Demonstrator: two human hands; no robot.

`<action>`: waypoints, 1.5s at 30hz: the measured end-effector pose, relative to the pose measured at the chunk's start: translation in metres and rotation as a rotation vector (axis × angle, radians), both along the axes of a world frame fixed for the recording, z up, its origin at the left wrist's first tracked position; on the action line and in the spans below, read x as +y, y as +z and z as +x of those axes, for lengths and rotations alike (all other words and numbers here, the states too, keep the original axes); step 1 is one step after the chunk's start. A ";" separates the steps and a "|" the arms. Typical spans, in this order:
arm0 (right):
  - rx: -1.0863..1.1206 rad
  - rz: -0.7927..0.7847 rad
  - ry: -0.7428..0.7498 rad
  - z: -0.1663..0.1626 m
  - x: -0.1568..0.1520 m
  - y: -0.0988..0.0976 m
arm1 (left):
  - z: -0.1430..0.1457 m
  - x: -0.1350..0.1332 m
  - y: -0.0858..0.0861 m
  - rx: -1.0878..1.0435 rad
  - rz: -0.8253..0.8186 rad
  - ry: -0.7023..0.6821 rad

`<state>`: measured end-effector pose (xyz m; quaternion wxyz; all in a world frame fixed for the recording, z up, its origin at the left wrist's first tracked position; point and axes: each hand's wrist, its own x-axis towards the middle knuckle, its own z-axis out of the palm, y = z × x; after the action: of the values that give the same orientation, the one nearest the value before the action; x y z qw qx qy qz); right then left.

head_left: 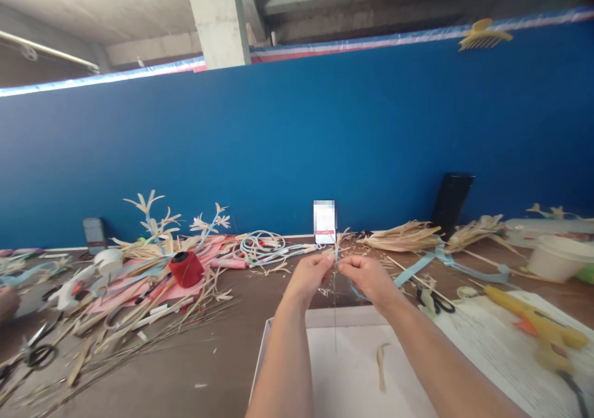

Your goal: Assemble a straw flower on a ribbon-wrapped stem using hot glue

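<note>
Brown table (185, 359); shallow white rectangular cardboard-like box (350, 317) toward its near edge. Left hand (309, 278) and right hand (369, 276) about box's far rim, fingertips nearly meeting, both pinching thin straight stem (335, 328). Possible trouble: loose pinch could let stem twist, freeing pale dry husk tuft (343, 238) or narrow light-blue strip (336, 253); hard squeeze might crack husk. Stem upright between hands, tuft and strip at top, lower end hanging over box.

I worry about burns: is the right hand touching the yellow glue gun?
Apart. The head view shows a wide gap, with tabletop between the right hand and the glue gun.
</note>
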<state>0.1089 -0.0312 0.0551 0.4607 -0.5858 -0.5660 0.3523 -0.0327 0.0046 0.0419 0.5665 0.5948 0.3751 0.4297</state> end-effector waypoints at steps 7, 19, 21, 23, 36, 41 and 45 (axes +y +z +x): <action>-0.070 0.100 0.002 0.002 0.001 -0.002 | 0.002 -0.001 0.002 -0.044 -0.056 -0.012; -0.082 0.131 -0.016 0.001 0.001 -0.002 | 0.001 -0.002 0.002 -0.092 -0.019 -0.096; -0.065 0.125 -0.001 0.002 0.000 0.001 | 0.000 -0.002 0.001 -0.125 -0.026 -0.121; -0.041 0.108 0.019 0.002 -0.002 0.004 | -0.001 -0.002 0.000 -0.173 -0.050 -0.151; -0.002 0.154 0.029 0.003 0.000 0.002 | 0.003 0.000 -0.002 -0.180 -0.005 -0.074; -0.031 0.197 -0.009 0.002 -0.001 0.001 | 0.003 0.000 -0.001 -0.131 -0.010 -0.052; -0.027 0.195 -0.027 0.000 -0.004 0.005 | 0.003 0.000 -0.002 -0.090 -0.019 -0.119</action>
<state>0.1090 -0.0351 0.0602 0.5128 -0.5504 -0.5958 0.2813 -0.0300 0.0046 0.0395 0.6130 0.5907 0.3174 0.4178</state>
